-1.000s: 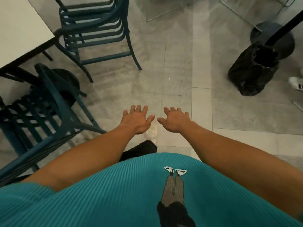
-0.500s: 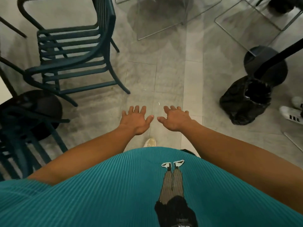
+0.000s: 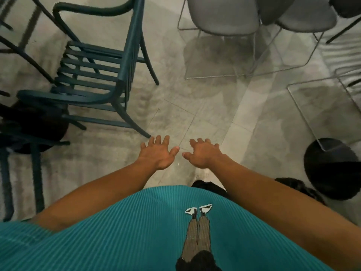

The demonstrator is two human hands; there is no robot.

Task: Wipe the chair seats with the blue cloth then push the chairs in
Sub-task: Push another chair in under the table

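Observation:
A dark teal slatted chair stands at the upper left, its back rail toward me and its seat slats showing. Part of a second teal chair shows at the left edge. My left hand and my right hand are stretched out side by side over the grey floor, palms down, fingers spread, holding nothing. Both hands are to the right of and below the near chair's leg, not touching it. No blue cloth is in view.
Two grey shell chairs on wire frames stand at the top right. A black round table base sits at the right, another black base at the left. Grey tiled floor lies ahead.
The view has moved forward and to the right: the teal chair slid down and left in frame, grey chairs came into view, the white table top left it. My hands stayed open and empty.

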